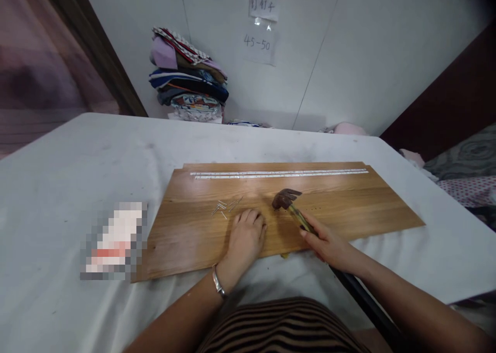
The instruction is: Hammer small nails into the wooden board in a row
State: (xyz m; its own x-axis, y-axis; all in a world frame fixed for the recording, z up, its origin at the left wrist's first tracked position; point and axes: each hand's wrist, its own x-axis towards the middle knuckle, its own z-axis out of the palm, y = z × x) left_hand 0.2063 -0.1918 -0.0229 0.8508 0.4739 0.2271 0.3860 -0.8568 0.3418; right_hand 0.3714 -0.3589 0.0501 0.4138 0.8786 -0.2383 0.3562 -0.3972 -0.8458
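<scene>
A wooden board (pixel 349 208) lies flat on a white table (pixel 70 187). My right hand (pixel 329 244) is closed round the handle of a claw hammer (pixel 285 200), whose dark head rests on the board near a row of small holes. My left hand (pixel 245 239) rests knuckles-up on the board with fingers curled; what is under its fingertips is hidden. Several loose nails (pixel 227 207) lie just beyond it. A long pale metal strip (pixel 279 173) runs along the board's far edge. I wear a silver bracelet (pixel 217 283) on the left wrist.
A blurred-out white and red object (pixel 114 242) lies on the table left of the board. A stack of folded fabrics (pixel 189 79) stands against the white wall behind. Two paper notes (pixel 261 27) hang on the wall. More cloth lies at the right edge.
</scene>
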